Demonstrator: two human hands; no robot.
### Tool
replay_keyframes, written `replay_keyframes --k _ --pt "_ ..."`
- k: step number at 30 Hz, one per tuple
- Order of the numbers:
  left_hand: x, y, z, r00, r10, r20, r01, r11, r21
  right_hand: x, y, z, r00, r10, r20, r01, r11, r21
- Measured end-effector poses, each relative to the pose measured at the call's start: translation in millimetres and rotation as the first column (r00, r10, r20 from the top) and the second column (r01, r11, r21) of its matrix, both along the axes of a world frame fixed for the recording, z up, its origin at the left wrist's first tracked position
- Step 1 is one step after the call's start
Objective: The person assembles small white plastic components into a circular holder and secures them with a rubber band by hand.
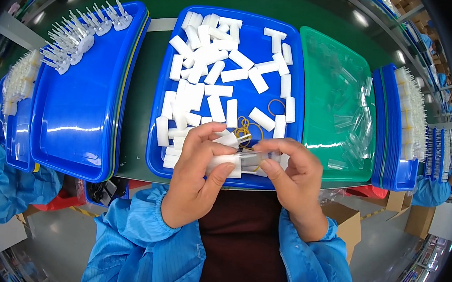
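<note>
Both hands meet over the front edge of the middle blue tray [254,40]. My left hand [196,165] is closed around a white cylindrical plastic piece [229,166]; another white piece with thin prongs shows just above it between the fingers. My right hand [296,172] pinches a clear plastic tube [254,157], its left end against the white piece. Whether the tube sits over the prongs is hard to make out. Many loose white cylinders [235,75] lie in the tray, with yellow rubber bands [244,127] close behind my fingers.
At right, a green tray [317,155] holds loose clear tubes [359,118]. Beyond it stand stacked blue trays [390,129]. To the left, another blue tray [75,121] carries upright pronged pieces [69,44]. Blue sleeves [15,180] of a co-worker show at far left.
</note>
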State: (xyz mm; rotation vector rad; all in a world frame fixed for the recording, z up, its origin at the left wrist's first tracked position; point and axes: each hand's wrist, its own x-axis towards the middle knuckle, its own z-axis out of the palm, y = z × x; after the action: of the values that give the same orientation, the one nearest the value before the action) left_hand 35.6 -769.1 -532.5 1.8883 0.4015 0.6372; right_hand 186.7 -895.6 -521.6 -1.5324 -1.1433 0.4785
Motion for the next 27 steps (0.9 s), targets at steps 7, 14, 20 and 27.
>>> replay_keyframes --k 7,14,20,27 --pt "-2 -5 0 0.999 -0.046 0.004 0.046 0.996 0.079 -5 -3 -3 0.839 -0.035 -0.543 0.019 0.999 -0.035" --pt "-5 -7 -6 0.998 -0.058 -0.031 0.063 0.986 0.152 -5 -1 1 0.887 -0.005 -0.463 0.006 1.000 0.000" --pt "0 -11 -29 0.962 -0.025 0.271 0.014 0.999 0.044 -4 0 0 0.943 0.039 -0.330 -0.054 0.998 -0.035" --pt "5 -14 -21 0.898 -0.068 0.436 -0.023 0.980 0.199 -20 5 -4 0.980 0.048 -0.194 -0.055 0.998 -0.031"
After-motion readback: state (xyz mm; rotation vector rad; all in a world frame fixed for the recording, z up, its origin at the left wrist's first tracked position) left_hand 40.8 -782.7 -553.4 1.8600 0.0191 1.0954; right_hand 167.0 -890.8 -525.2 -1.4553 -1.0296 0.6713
